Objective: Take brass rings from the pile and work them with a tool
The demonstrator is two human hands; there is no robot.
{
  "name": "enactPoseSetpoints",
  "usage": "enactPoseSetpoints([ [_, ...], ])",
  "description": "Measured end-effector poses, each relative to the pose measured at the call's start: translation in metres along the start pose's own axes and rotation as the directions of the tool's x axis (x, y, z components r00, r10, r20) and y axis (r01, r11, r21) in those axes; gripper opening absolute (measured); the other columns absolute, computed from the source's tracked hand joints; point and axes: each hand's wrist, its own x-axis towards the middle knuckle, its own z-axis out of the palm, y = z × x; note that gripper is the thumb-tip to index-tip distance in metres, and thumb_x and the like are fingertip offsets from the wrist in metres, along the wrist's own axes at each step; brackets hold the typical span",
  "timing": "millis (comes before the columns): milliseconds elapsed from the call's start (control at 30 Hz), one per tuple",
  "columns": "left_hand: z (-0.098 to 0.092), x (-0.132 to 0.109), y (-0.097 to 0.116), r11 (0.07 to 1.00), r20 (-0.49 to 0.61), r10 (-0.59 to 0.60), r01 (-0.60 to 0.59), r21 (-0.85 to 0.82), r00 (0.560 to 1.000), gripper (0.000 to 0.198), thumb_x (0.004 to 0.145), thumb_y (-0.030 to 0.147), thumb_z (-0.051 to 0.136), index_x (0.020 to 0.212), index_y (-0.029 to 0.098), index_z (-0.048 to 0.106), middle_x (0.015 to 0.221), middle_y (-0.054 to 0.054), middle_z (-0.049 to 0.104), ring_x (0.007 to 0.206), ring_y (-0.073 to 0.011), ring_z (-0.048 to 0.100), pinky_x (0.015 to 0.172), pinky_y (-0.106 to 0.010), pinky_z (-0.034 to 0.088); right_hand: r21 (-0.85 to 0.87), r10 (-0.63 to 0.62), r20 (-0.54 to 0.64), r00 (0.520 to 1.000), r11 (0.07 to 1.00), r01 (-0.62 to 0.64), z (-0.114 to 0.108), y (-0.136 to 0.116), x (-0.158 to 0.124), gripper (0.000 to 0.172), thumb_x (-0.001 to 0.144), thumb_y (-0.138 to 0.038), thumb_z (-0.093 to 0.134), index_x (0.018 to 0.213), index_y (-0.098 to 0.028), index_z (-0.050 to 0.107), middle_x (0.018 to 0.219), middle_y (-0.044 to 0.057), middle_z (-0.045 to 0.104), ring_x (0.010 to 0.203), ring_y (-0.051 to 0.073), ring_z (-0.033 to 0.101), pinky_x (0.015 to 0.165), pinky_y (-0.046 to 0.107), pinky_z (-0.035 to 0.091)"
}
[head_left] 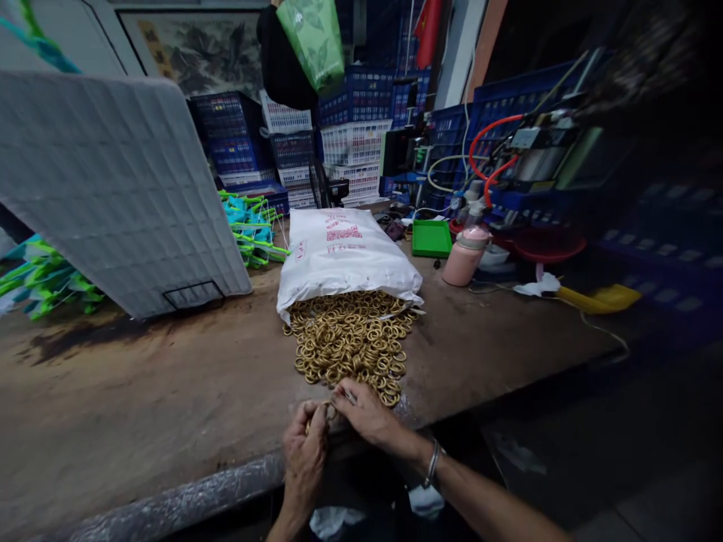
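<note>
A heap of brass-coloured rings [350,342] spills from the mouth of a white printed sack [353,256] onto the table. At the table's front edge, my left hand [303,444] is closed, pinching a brass ring [330,412] between thumb and fingers. My right hand [367,412] meets it from the right, just in front of the heap, with its fingers pinched together. Something thin and shiny shows at those fingers, too small to name. A metal bracelet [432,463] circles the right wrist.
A grey padded panel [118,188] stands at the left, before green and blue hangers. Right of the sack are a green tray [431,239], a pink bottle [466,256] and a yellow scoop [604,299]. A plastic-wrapped edge [186,497] borders the wooden table [169,406].
</note>
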Motion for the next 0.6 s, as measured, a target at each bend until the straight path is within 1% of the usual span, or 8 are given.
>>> enactPoseSetpoints([
  [100, 0.01, -0.007, 0.004, 0.989, 0.029, 0.13, -0.132, 0.061, 0.991, 0.024, 0.065, 0.041, 0.063, 0.065, 0.017, 0.06, 0.055, 0.003, 0.055, 0.052, -0.0099, 0.048, 0.053, -0.019, 0.039, 0.146, 0.083, 0.063, 0.995, 0.985, -0.092, -0.003, 0.002, -0.011, 0.029, 0.083, -0.036, 0.037, 0.066, -0.016, 0.048, 0.052, -0.005, 0.044, 0.047, 0.006, 0.037, 0.048, 0.017, 0.03],
  [167, 0.015, -0.011, 0.004, 0.98, 0.066, 0.17, -0.175, 0.093, 0.983, 0.022, 0.066, 0.038, 0.063, 0.064, 0.017, 0.061, 0.056, 0.001, 0.057, 0.056, -0.0123, 0.051, 0.058, -0.021, 0.04, 0.19, 0.099, 0.061, 0.993, 0.976, -0.109, -0.005, 0.003, -0.017, 0.028, 0.083, -0.035, 0.037, 0.065, -0.016, 0.047, 0.051, -0.005, 0.044, 0.046, 0.006, 0.036, 0.046, 0.017, 0.029],
  [200, 0.018, -0.013, 0.004, 0.98, 0.077, 0.166, -0.173, 0.094, 0.983, 0.021, 0.066, 0.038, 0.063, 0.064, 0.017, 0.061, 0.056, 0.001, 0.057, 0.057, -0.0129, 0.051, 0.059, -0.021, 0.04, 0.199, 0.102, 0.043, 0.994, 0.974, -0.109, -0.006, 0.003, -0.02, 0.027, 0.082, -0.034, 0.038, 0.065, -0.016, 0.046, 0.052, -0.005, 0.044, 0.046, 0.006, 0.036, 0.047, 0.017, 0.029],
  [267, 0.021, -0.018, 0.003, 0.99, 0.093, 0.109, -0.116, 0.076, 0.99, 0.022, 0.064, 0.038, 0.064, 0.063, 0.016, 0.061, 0.056, 0.001, 0.057, 0.056, -0.0126, 0.05, 0.056, -0.021, 0.04, 0.194, 0.105, -0.015, 0.994, 0.976, -0.1, -0.007, 0.003, -0.023, 0.024, 0.081, -0.032, 0.041, 0.063, -0.016, 0.046, 0.053, -0.005, 0.044, 0.049, 0.006, 0.038, 0.049, 0.017, 0.03],
  [333, 0.022, -0.021, 0.0, 0.999, 0.114, 0.002, -0.007, 0.046, 0.993, 0.026, 0.063, 0.041, 0.065, 0.063, 0.016, 0.058, 0.053, 0.003, 0.053, 0.049, -0.0098, 0.046, 0.049, -0.019, 0.037, 0.167, 0.105, -0.073, 0.992, 0.982, -0.092, -0.009, 0.004, -0.026, 0.021, 0.078, -0.029, 0.043, 0.062, -0.015, 0.046, 0.054, -0.005, 0.044, 0.051, 0.007, 0.04, 0.051, 0.017, 0.032],
  [467, 0.021, -0.023, -0.008, 0.975, 0.192, -0.218, 0.221, 0.006, 0.957, 0.032, 0.065, 0.047, 0.061, 0.066, 0.017, 0.05, 0.046, 0.008, 0.043, 0.036, -0.0039, 0.033, 0.035, -0.015, 0.024, 0.086, 0.079, -0.115, 0.99, 0.994, -0.069, -0.013, 0.006, -0.03, 0.019, 0.077, -0.026, 0.044, 0.061, -0.015, 0.047, 0.055, -0.005, 0.042, 0.054, 0.007, 0.039, 0.051, 0.017, 0.031],
  [533, 0.019, -0.023, -0.013, 0.962, 0.231, -0.264, 0.274, -0.013, 0.936, 0.033, 0.067, 0.048, 0.058, 0.067, 0.018, 0.047, 0.047, 0.008, 0.043, 0.034, -0.0031, 0.031, 0.034, -0.014, 0.021, 0.05, 0.059, -0.117, 0.991, 0.997, -0.053, -0.013, 0.008, -0.032, 0.019, 0.077, -0.025, 0.043, 0.061, -0.016, 0.047, 0.055, -0.005, 0.042, 0.054, 0.007, 0.038, 0.051, 0.017, 0.03],
  [600, 0.018, -0.023, -0.016, 0.956, 0.253, -0.272, 0.29, -0.035, 0.928, 0.032, 0.068, 0.047, 0.058, 0.068, 0.018, 0.046, 0.049, 0.007, 0.045, 0.035, -0.0028, 0.033, 0.033, -0.014, 0.021, 0.01, 0.032, -0.125, 0.992, 0.999, -0.031, -0.012, 0.009, -0.034, 0.02, 0.078, -0.025, 0.042, 0.061, -0.016, 0.046, 0.055, -0.006, 0.042, 0.054, 0.007, 0.038, 0.052, 0.018, 0.03],
])
